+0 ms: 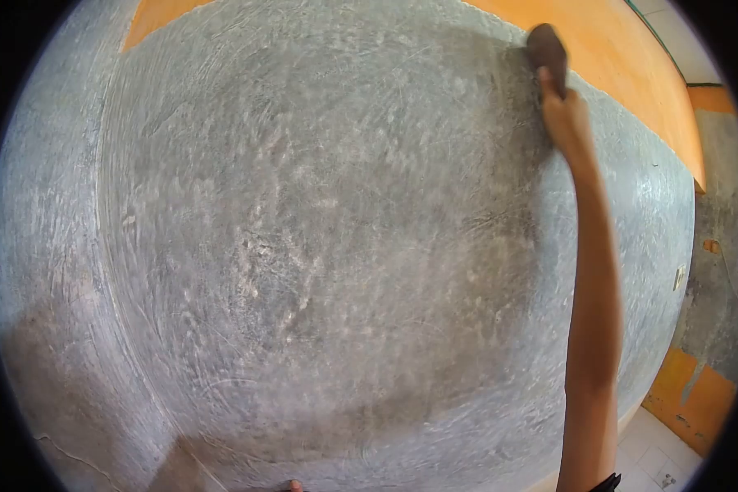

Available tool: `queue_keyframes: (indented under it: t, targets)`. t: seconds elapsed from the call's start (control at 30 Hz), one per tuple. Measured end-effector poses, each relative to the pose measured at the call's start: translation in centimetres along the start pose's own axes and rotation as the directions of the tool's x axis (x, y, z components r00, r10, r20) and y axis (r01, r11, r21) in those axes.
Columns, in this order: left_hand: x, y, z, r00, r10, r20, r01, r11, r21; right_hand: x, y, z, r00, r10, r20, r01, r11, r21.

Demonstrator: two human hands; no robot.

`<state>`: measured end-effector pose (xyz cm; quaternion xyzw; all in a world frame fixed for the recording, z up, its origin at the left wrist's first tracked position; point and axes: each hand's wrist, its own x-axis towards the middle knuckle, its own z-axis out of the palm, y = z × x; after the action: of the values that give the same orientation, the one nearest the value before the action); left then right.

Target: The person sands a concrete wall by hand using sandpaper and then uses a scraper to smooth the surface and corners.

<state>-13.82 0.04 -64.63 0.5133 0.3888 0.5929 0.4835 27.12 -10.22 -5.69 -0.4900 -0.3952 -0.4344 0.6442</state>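
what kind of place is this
Likely a room indoors being refinished: rough grey plaster covers most of the wall, orange paint remains above it, and a tiled floor shows at lower right.

So the wall is mostly a mottled grey, kinda streaky, with whitish scuffs and brownish-pink blotches all over its middle. Above that grey there's a solid bright orange band, with an uneven edge where the two colours meet. The brush-like tool up by the wall's orange is plain dark brown. Right of the wall, the floor is whitish with thin grid lines, and the sleeve edge below is black.
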Motion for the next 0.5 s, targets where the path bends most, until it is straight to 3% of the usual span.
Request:
queue_keyframes:
  t: [0.03, 0.07, 0.1, 0.17, 0.2, 0.23, 0.3, 0.37, 0.4, 0.43, 0.47, 0.5]
  targets:
    - [0.0, -0.3, 0.1, 1.0, 0.005, -0.004, -0.005, 1.0, -0.016, -2.6, -1.9, -0.1, 0.994, -0.029, 0.104, 0.02, 0.996, 0.088]
    - [0.0, -0.5, 0.0, 1.0, 0.011, -0.006, -0.011, 1.0, -0.029, -4.9, -2.0, 1.4, 0.944, -0.33, -0.019, 0.326, 0.921, 0.215]
    - [0.1, -0.6, 0.0, 1.0, 0.018, -0.01, -0.018, 0.999, -0.038, -5.8, -1.6, 2.7, 0.803, -0.589, -0.096, 0.597, 0.794, 0.12]
    - [0.3, -0.4, 0.1, 0.999, -0.035, -0.019, 0.034, 0.997, -0.067, -5.4, -1.0, 1.5, 0.91, -0.413, 0.036, 0.401, 0.899, 0.178]
    - [0.3, -0.4, 0.1, 0.997, -0.064, -0.031, 0.061, 0.995, -0.083, -3.5, -0.4, 0.5, 0.981, -0.181, 0.071, 0.175, 0.981, 0.089]
    - [0.4, -0.2, 0.1, 0.998, -0.054, -0.022, 0.053, 0.996, -0.074, -0.7, 0.9, -0.4, 0.995, 0.055, 0.085, -0.055, 0.998, -0.001]
    - [0.2, -0.1, 0.1, 0.999, -0.041, -0.009, 0.041, 0.997, -0.063, 1.1, 2.9, -1.1, 0.992, 0.06, -0.11, -0.054, 0.997, 0.055]
    - [0.3, -0.6, -0.5, 0.999, -0.035, -0.027, 0.033, 0.997, -0.071, -2.3, -0.2, -0.5, 0.998, -0.024, 0.062, 0.014, 0.985, 0.17]
    - [0.4, -1.0, 0.0, 0.999, -0.031, -0.027, 0.029, 0.996, -0.084, -6.1, -4.6, -1.1, 0.955, -0.029, 0.294, -0.026, 0.983, 0.182]
    - [0.4, -1.0, 0.1, 0.999, -0.032, -0.031, 0.03, 0.996, -0.08, -9.2, -4.6, 0.2, 0.871, -0.361, 0.332, 0.239, 0.903, 0.356]
    - [0.4, -1.0, 0.1, 0.999, -0.033, -0.036, 0.03, 0.997, -0.074, -12.5, -5.9, 1.1, 0.634, -0.753, 0.177, 0.709, 0.657, 0.256]
    - [0.4, -0.9, 0.2, 0.998, -0.033, -0.044, 0.03, 0.997, -0.068, -16.6, -6.1, 0.9, 0.523, -0.749, 0.408, 0.689, 0.653, 0.315]
